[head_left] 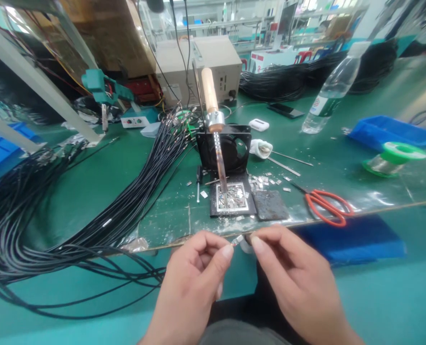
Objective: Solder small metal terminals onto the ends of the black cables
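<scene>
Just off the table's front edge, my left hand (pixel 198 268) pinches a small silvery metal connector (pixel 237 240) between thumb and forefinger. My right hand (pixel 292 268) is closed beside it, thumb against forefinger; whatever lies between those fingertips is too small and hidden to name. Ahead of both hands, a soldering iron (pixel 211 96) with a wooden handle points tip down at a white-rimmed tray (pixel 218 209) of small metal bits. A dark square pad (pixel 270 205) lies to its right, with several loose connector pieces (pixel 263 181) scattered behind.
Bundled black cables (pixel 126 201) cover the left side and hang over the edge. A black fan (pixel 230 148) stands behind the iron. Orange-handled scissors (pixel 328 206), a solder spool (pixel 392 158), a blue bin (pixel 392 132) and a plastic bottle (pixel 331 91) are at the right.
</scene>
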Demonstrator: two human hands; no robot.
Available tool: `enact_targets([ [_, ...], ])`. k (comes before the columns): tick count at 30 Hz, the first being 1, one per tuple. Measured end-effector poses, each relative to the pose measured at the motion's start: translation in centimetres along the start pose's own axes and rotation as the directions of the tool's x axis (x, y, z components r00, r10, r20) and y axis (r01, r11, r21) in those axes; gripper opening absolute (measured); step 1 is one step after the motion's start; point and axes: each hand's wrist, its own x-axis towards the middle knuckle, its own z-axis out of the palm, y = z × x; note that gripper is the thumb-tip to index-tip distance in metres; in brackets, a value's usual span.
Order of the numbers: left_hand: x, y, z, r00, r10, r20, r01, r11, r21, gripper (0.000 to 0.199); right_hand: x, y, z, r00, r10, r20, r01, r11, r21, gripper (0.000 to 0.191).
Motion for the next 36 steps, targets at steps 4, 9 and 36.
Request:
enact_targets([
  [4, -0.3, 0.0, 0.0, 1.000, 0.016, -0.004, -0.016, 1.000, 0.012, 0.036, 0.0, 0.3, -0.5, 0.998, -0.054, 0.039, 0.056, 0.997, -0.052, 0.016],
  [9, -0.5, -0.6, -0.4, 1.000, -0.006, -0.009, 0.006, 1.000, 0.008, 0.038, 2.4, 1.7, -2.9, 0.976, -0.034, -0.216, -0.055, 0.919, -0.390, 0.020],
  [36, 0.3, -0.6, -1.3, 0.992, 0.071, 0.103, -0.050, 0.979, -0.198, 0.027, 2.6, 1.5, -1.0, 0.925, 0.352, 0.144, -0.362, 0.931, 0.052, 0.037],
])
